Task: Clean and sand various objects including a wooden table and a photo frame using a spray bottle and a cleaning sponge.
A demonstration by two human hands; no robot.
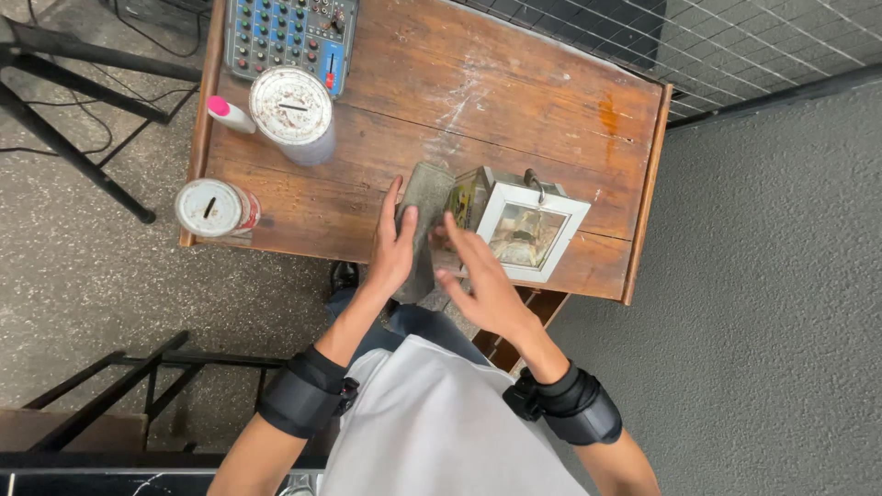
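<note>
Two hands work here: the left hand (393, 246) presses flat on a grey folded cloth (424, 220); the right hand (478, 280), fingers spread, could bump the white square metal lantern (525, 225) off the brown wooden tabletop (514, 101).

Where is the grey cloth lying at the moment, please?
In the head view, the grey cloth lies near the wooden table's front edge, under the left hand, just left of the white-framed lantern.

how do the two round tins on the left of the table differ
The large tin is wider, with a grey-lilac side, and stands further in beside the mixer. The small tin is narrower, shows a red side, and sits at the table's left front corner. Both stand upright, with worn white slotted lids.
</note>
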